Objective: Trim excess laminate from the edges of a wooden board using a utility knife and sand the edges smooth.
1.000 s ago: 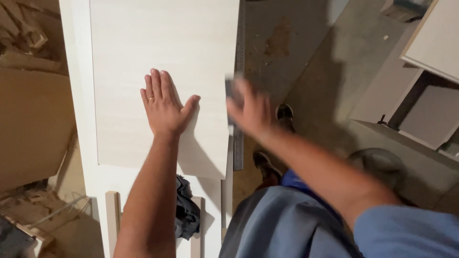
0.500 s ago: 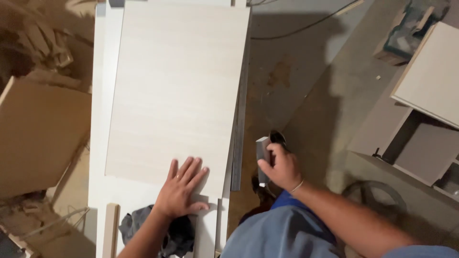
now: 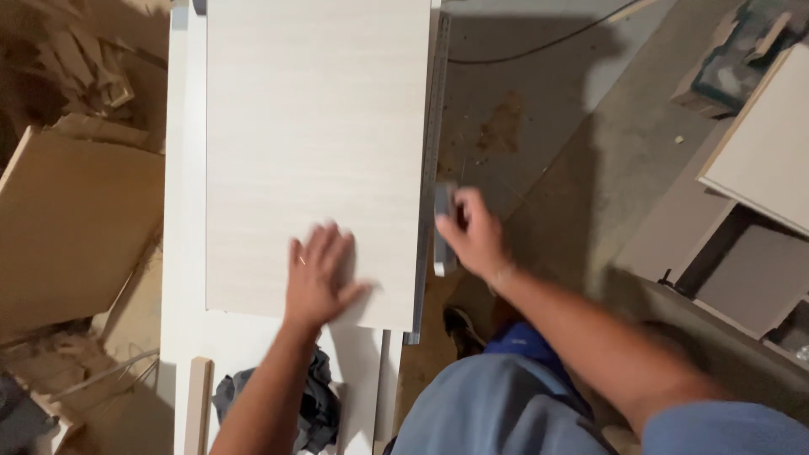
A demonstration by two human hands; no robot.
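Pale laminate panel (image 3: pixel 316 126), flat on white bench (image 3: pixel 184 168).
Left hand (image 3: pixel 318 278) was spread open on its near end; right hand (image 3: pixel 474 232) was closed around grey block (image 3: pixel 442 227) at its right edge. Judged stiff, slick-faced; best held by edges.

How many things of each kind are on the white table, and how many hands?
Pale wood-grain panel: 1
Grey block in the right hand: 1
Dark rag: 1
Wooden strip: 1
Hands, with the left hand: 2
Total: 6
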